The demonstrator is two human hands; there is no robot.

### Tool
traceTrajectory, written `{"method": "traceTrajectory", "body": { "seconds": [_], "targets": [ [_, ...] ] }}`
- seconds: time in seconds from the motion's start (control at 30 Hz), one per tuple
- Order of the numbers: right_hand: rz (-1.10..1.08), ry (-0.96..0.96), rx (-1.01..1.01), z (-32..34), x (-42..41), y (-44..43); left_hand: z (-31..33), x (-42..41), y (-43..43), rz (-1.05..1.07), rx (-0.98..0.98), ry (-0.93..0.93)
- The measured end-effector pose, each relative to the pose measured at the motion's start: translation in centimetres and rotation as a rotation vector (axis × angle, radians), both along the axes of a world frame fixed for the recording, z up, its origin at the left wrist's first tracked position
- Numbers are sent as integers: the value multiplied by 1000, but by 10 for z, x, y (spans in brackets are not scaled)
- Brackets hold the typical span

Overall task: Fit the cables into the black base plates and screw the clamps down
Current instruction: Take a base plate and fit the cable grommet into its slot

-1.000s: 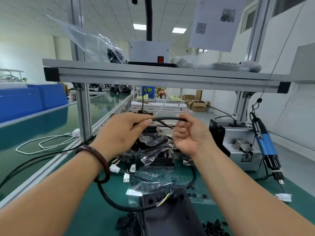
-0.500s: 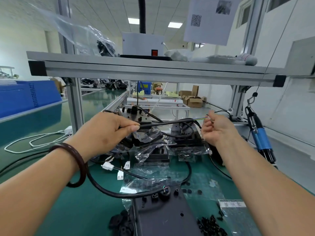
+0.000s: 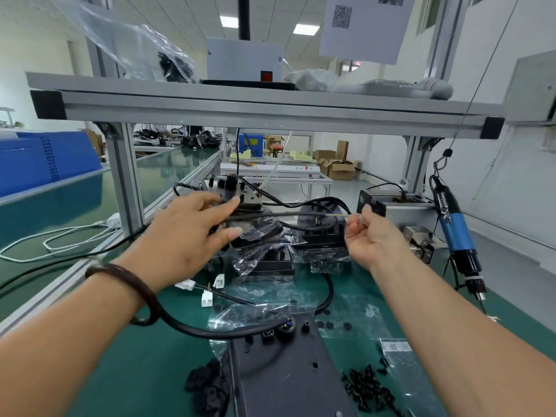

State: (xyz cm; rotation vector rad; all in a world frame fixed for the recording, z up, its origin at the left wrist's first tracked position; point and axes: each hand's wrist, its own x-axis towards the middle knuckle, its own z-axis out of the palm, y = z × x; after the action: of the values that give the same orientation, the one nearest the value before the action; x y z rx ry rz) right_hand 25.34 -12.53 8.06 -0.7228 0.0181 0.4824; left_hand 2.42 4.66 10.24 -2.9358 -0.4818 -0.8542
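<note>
My left hand [image 3: 192, 233] hovers over the bagged plates with its fingers spread. A thin black cable [image 3: 270, 216] runs blurred from under those fingers to the right. My right hand [image 3: 370, 239] pinches that cable's bare wire ends at its fingertips. A black base plate [image 3: 288, 374] lies flat at the near edge, with a thicker black cable [image 3: 207, 332] looping into its far end. Stacks of black base plates in clear bags [image 3: 325, 239] stand behind it. Small black clamps [image 3: 210, 386] lie heaped left of the near plate, and black screws [image 3: 370, 386] lie to its right.
A blue electric screwdriver [image 3: 454, 233] hangs at the right beside a metal fixture [image 3: 418, 212]. White connectors [image 3: 207, 296] lie on the green mat [image 3: 135, 356]. An aluminium shelf frame [image 3: 240, 109] crosses overhead, with its post [image 3: 123, 176] at the left.
My right hand has drawn the cable's end out to the right. My left hand has gone from pinching the cable to spread fingers, and the cable slides past them.
</note>
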Motion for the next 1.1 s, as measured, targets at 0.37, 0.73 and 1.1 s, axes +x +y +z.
{"method": "traceTrajectory", "body": {
  "seconds": [0.37,0.73,1.1],
  "targets": [
    [359,-125,-480,-38,-73,-7,-67,-35,-74,-270,-148,102],
    [514,-948,-780,-61,-110,-32,-54,-23,-64,-379,-298,87],
    [586,-1225,-792,-62,-118,-45,-49,-22,-82,-529,-498,99]
  ]
}}
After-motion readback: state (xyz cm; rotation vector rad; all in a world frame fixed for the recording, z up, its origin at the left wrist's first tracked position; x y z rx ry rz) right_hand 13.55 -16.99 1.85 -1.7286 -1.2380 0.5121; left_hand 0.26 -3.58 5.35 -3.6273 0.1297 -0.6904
